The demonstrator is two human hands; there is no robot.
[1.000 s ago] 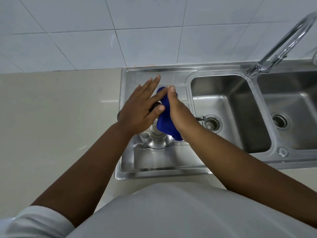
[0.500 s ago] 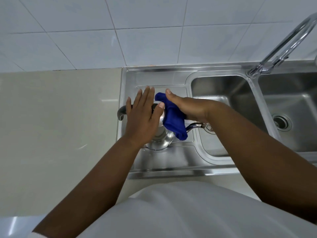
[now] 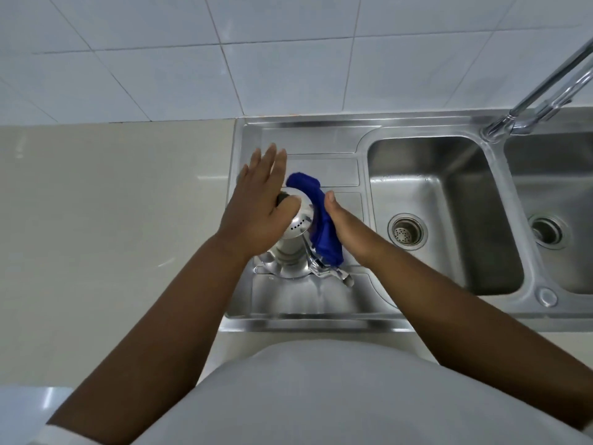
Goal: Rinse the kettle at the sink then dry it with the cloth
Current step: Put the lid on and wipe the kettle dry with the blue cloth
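One steel kettle (image 3: 296,232) stands on the sink's drainboard (image 3: 308,297), left of the two basins. Its lid, with a ring of small holes, faces up, and its spout (image 3: 330,271) points toward the person and a little to the right. A dark knob or handle end shows at the lid's left edge, under the left hand.

One blue cloth (image 3: 321,220) lies against the kettle's right side, running from above the lid down to near the spout. The right hand (image 3: 346,232) presses it there with a flat palm, thumb up along the cloth; the fingers are hidden behind it, so whether they curl around the cloth cannot be told. The left hand (image 3: 260,210) rests on the kettle's top and left side, fingers straight and together, thumb across the lid; it steadies the kettle with an open palm and does not clench.

The near basin (image 3: 449,194) lies just right of the drainboard, with one strainer drain (image 3: 407,232). The second basin (image 3: 552,187), at the right edge, has its own drain. One tap (image 3: 542,94) rises between them at the back. A pale counter (image 3: 112,220) lies to the left, with white wall tiles (image 3: 256,59) behind.
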